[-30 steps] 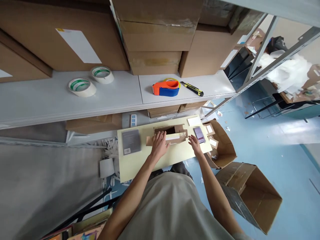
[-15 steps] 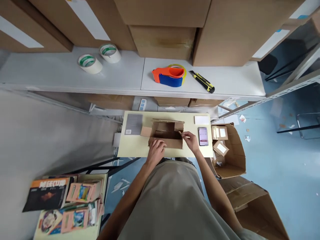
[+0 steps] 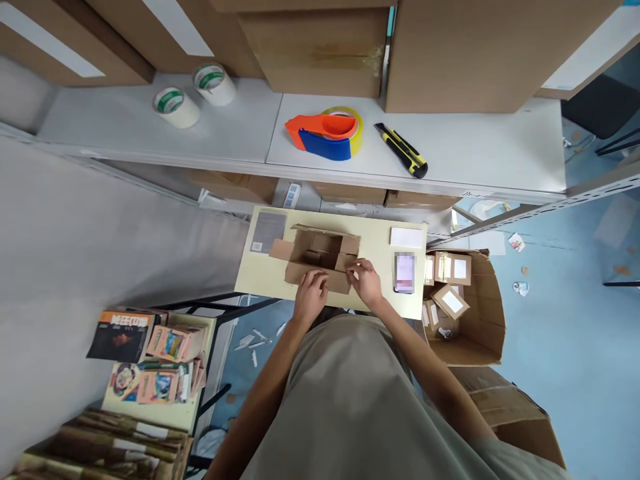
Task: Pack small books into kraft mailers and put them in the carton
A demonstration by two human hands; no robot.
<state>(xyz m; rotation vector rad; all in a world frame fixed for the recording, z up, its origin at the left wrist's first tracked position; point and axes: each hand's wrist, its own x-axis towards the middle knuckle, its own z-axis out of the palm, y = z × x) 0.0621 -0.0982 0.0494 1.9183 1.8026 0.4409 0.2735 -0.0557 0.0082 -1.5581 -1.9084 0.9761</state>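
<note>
On the pale table (image 3: 250, 275) stands a small cardboard box (image 3: 296, 271) with its top flaps spread and its inside showing. My left hand (image 3: 311, 295) is curled over the near flap, its fingertips at the flap's edge. At the box's near right corner, my right hand (image 3: 367, 283) pinches the cardboard between thumb and fingers. One side flap (image 3: 281, 249) sticks out to the left; the right one (image 3: 349, 246) is partly folded in. The inside is shadowed, and what lies there I cannot make out.
A phone (image 3: 405, 272) and a white slip (image 3: 406, 237) lie right of the box, a grey sheet (image 3: 269, 232) left. A large carton (image 3: 487, 313) holds several labelled boxes. The shelf above bears an orange-blue tape dispenser (image 3: 325, 145), a utility knife (image 3: 403, 151) and tape rolls (image 3: 178, 109).
My right hand has moved from the box's right side down to its near right corner. The right flap lies further inward. My left hand stays on the near flap, and the view has shifted.
</note>
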